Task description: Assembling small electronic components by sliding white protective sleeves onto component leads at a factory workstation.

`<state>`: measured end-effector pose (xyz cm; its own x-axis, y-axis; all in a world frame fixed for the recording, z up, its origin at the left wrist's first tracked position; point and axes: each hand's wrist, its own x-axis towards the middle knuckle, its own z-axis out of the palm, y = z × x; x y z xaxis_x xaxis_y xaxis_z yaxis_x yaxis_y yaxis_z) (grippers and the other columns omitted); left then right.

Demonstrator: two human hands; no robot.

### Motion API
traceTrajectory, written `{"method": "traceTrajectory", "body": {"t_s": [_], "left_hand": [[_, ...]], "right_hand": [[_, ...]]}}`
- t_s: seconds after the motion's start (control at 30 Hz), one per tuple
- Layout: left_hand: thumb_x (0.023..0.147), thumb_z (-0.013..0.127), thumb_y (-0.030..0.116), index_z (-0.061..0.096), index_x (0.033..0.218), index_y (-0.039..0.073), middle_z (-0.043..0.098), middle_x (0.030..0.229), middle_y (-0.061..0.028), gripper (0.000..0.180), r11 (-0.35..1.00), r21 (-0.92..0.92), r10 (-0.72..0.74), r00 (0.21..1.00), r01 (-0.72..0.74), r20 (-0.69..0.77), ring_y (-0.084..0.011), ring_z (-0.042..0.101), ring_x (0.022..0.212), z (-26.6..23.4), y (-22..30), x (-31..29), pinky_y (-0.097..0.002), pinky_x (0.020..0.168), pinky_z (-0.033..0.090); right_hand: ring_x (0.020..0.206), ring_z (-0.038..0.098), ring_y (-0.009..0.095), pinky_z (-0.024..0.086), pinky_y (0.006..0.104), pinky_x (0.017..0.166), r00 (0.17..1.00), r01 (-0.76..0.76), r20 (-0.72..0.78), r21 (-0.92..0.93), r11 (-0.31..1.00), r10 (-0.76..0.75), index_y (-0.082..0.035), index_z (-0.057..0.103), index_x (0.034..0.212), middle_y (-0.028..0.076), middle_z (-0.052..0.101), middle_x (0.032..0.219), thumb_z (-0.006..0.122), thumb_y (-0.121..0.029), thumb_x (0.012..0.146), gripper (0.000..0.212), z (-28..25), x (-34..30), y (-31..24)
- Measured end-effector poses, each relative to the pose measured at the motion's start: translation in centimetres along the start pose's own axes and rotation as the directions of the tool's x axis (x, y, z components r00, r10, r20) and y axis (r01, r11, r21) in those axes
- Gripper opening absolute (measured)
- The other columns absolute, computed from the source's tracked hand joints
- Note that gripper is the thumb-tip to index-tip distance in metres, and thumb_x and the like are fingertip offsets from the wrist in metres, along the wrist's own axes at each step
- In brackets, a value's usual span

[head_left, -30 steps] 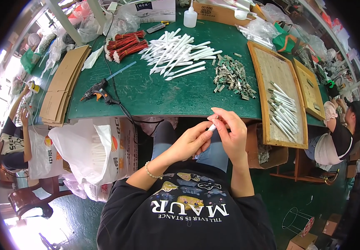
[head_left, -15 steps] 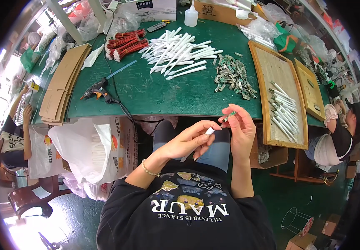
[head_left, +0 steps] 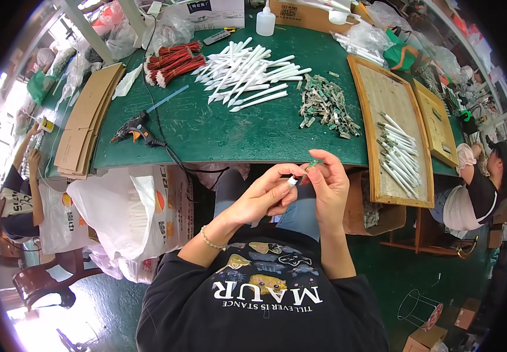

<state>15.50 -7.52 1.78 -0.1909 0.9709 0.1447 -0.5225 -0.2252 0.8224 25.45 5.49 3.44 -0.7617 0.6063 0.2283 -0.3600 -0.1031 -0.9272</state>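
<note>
My left hand (head_left: 265, 193) is closed around a white plastic tube (head_left: 292, 181); only its end shows past the fingertips, the rest lies hidden in the palm. Between the thumb and fingers of my right hand (head_left: 328, 185) is pinched a small green circuit board (head_left: 312, 164). The board is held just beside the tube's end, and whether they touch is too small to tell. Both hands are over my lap, before the table edge. Beyond them lie a heap of similar circuit boards (head_left: 328, 105) and a pile of white pointed tubes (head_left: 247, 73).
A wooden tray (head_left: 373, 141) holding several white tubes (head_left: 398, 155) sits at the right. To the left are a glue gun (head_left: 139, 129), red wire bundles (head_left: 174, 61) and folded cardboard (head_left: 86, 120). A white bottle (head_left: 266, 22) stands at the back. Co-workers sit on both sides.
My right hand has shifted slightly left and down, carrying the circuit board nearer the tube's end. My left hand stays nearly in place, still holding the tube.
</note>
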Motion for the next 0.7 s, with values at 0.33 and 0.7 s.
{"method": "traceTrajectory", "body": {"t_s": [0.33, 0.7], "left_hand": [[0.1, 0.04, 0.022, 0.038, 0.118, 0.017, 0.04, 0.07, -0.0011, 0.019, 0.976, -0.217, -0.007, 0.999, 0.015, 0.034, -0.0032, 0.022, 0.046, 0.1, -0.5, -0.4, -0.0168, 0.039, 0.018], [0.097, 0.046, 0.026, 0.037, 0.115, 0.02, 0.037, 0.068, -0.0004, 0.02, 0.906, -0.414, -0.052, 0.995, 0.085, 0.089, -0.0022, 0.02, 0.043, 0.4, -1.0, -0.7, -0.0167, 0.036, 0.015]], "right_hand": [[0.08, 0.06, 0.007, 0.046, 0.0184, 0.072, 0.999, 0.018, 0.031, -0.071, 0.997, -0.015, 0.002, 0.058, 0.106, 0.006, 0.066, 0.086, 0.063, -0.002, 0.086, 0.022, 0.7, -0.4, -0.4], [0.074, 0.058, 0.007, 0.046, 0.0179, 0.067, 0.992, 0.092, 0.1, -0.132, 0.987, -0.08, 0.001, 0.058, 0.101, 0.003, 0.062, 0.082, 0.064, -0.001, 0.084, 0.018, 0.6, -0.6, -0.1]]}}
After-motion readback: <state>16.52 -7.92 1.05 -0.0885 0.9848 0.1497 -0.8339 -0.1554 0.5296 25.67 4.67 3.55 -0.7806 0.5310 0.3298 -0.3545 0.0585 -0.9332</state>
